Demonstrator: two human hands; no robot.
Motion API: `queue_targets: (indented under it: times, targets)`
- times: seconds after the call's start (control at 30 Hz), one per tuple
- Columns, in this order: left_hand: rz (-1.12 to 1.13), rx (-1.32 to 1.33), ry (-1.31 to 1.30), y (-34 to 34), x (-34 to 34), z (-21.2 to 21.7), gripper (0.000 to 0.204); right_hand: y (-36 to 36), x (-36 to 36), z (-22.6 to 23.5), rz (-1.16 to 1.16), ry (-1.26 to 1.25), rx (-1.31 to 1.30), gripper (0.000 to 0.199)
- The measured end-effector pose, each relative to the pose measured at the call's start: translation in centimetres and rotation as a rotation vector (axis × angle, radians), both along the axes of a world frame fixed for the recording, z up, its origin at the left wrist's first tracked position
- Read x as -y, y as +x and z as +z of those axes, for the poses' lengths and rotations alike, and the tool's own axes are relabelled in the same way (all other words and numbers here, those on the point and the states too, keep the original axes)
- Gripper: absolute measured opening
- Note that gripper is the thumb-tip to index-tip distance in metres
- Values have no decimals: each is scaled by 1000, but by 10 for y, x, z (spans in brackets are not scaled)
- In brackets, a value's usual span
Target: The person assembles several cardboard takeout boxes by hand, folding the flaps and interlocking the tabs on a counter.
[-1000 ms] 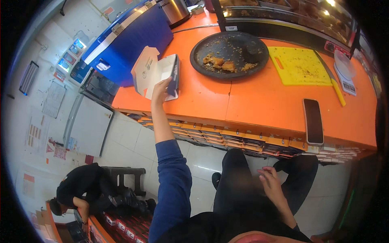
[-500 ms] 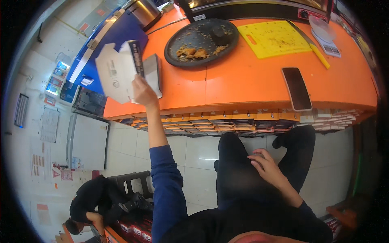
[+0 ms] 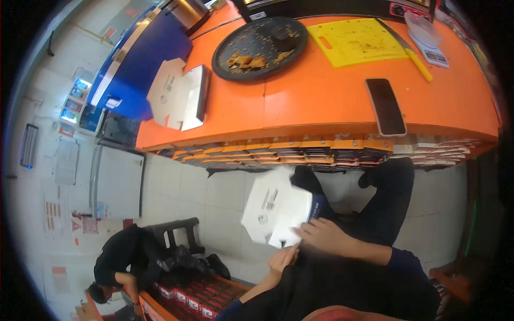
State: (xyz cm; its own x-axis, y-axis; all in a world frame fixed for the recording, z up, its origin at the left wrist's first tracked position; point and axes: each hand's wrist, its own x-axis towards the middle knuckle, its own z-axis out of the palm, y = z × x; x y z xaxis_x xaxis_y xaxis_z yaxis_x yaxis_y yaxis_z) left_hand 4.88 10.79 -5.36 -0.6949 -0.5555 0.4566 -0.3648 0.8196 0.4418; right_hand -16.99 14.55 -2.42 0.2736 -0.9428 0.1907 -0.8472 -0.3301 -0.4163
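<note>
- As the view is taken from nearest outward, a flat white carton blank is found in front of the person's lap, below the table edge, gripped at its lower right corner by the right hand.
- The left hand is set just beneath the blank's lower edge, fingertips touching or nearly touching it; whether it grips cannot be told.
- The blank is held unfolded, its printed face turned up toward the camera; its long axis is judged to run from lower left to upper right, with its notched flaps pointing left and upward.
- Progress is judged early: one blank has been taken in hand, no crease or wall is seen raised, and the folding into a box is left to be done.
- Under the table edge, rows of orange-and-white packs are stored on a shelf.
- On the orange table, a stack of further white blanks is kept at the left, one sheet lying askew on top.
- A dark phone is laid face up at the right.
- Farther back, a round dark tray with food scraps, a yellow cutting board and a yellow-handled knife are listed.
- At the lower left, well apart, another person is bent over red boxes.
</note>
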Motion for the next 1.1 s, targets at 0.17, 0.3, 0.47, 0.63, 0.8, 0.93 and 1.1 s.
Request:
queue_targets:
  times: [0.17,0.3,0.47,0.63,0.8,0.93,1.1]
  targets:
    - [-370,236,565,6,26,34,72,-22,4,-31,81,250,579,9]
    - [-484,451,372,6,58,33,83,-48,16,-23,106,203,760,8]
    - [-514,531,392,-4,82,22,58,-37,9,1,230,209,672,22]
    - [-310,463,820,-18,83,20,25,-34,-3,-11,212,180,855,19]
    - [-103,143,1274,-29,99,8,13,-52,-2,-8,154,167,1020,20]
    - [-59,186,1124,-61,94,36,14,-48,6,9,-40,98,756,30]
    - [32,156,1220,-75,86,36,16,-54,-2,4,-622,178,1018,40]
